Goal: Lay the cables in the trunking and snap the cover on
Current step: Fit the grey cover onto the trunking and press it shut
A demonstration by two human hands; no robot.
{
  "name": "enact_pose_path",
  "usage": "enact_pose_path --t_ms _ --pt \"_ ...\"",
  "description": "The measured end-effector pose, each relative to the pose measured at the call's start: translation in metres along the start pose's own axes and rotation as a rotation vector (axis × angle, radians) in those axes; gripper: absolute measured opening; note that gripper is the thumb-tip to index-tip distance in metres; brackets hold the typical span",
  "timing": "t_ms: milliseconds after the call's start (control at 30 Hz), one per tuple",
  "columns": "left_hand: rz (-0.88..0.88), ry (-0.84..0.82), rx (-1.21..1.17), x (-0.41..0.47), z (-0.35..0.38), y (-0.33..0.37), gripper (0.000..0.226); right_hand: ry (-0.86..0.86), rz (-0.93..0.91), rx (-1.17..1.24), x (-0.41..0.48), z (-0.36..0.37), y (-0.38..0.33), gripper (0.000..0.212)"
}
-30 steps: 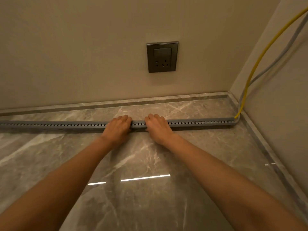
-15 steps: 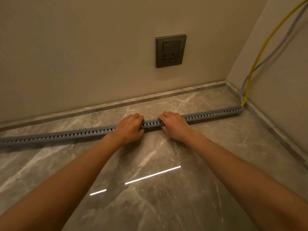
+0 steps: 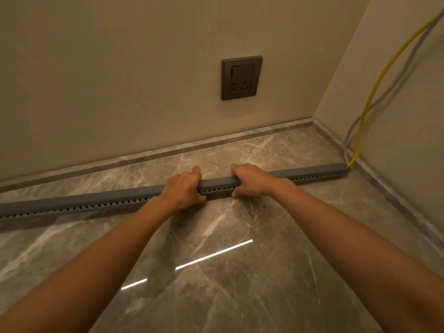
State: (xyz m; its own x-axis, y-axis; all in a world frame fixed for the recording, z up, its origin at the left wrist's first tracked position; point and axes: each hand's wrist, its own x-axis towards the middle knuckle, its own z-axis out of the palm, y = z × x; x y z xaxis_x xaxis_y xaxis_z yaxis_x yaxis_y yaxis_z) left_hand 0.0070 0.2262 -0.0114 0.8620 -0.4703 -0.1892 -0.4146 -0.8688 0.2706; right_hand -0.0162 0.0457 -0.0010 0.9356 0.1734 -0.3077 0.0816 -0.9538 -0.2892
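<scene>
A long grey slotted trunking [image 3: 96, 200] with its cover on top lies across the marble floor, running from the left edge to the right wall. My left hand [image 3: 183, 187] and my right hand [image 3: 251, 180] grip it side by side near its middle, fingers curled over the top and thumbs on the slotted front. A yellow cable [image 3: 374, 92] and a grey cable [image 3: 398, 78] come down the right wall and enter the trunking's right end [image 3: 346, 168]. The cables inside the trunking are hidden.
A dark wall socket [image 3: 241, 78] sits on the back wall above the hands. A stone skirting [image 3: 168, 152] runs along both walls. The glossy marble floor [image 3: 240, 284] spreads in front of the trunking, with light streaks reflected on it.
The view has tilted and shifted left, so the trunking now slants upward to the right. Both hands hold the same stretch, with fingers wrapped further over the top.
</scene>
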Motion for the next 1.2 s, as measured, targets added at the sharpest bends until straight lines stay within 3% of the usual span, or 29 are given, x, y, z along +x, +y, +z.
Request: enact_pose_path --t_ms 167,233,400,500,733,967,1200 --pt "0.019 -0.145 -0.107 0.004 -0.014 -0.008 0.042 0.135 -0.048 -0.01 -0.002 0.01 0.001 0.034" --pt "0.01 -0.152 -0.154 0.005 -0.016 -0.008 0.038 0.111 -0.061 0.019 0.0 0.01 0.002 0.034" --pt "-0.075 -0.047 -0.167 0.005 -0.005 -0.002 0.029 0.038 -0.053 0.117 0.008 0.003 0.002 0.034" --pt "-0.08 0.037 -0.096 0.002 0.001 0.004 0.028 0.018 -0.073 0.055 0.012 0.004 -0.004 0.032" --pt "-0.057 0.157 -0.066 -0.004 0.009 0.009 0.026 0.142 -0.138 -0.023 0.008 0.013 -0.007 0.027" --pt "-0.081 0.092 -0.095 -0.005 -0.002 -0.011 0.031 0.145 -0.164 -0.069 0.014 0.016 -0.007 0.032" --pt "-0.195 -0.06 -0.053 -0.029 -0.027 -0.055 0.034 0.133 -0.175 0.021 0.026 0.032 -0.052 0.037"
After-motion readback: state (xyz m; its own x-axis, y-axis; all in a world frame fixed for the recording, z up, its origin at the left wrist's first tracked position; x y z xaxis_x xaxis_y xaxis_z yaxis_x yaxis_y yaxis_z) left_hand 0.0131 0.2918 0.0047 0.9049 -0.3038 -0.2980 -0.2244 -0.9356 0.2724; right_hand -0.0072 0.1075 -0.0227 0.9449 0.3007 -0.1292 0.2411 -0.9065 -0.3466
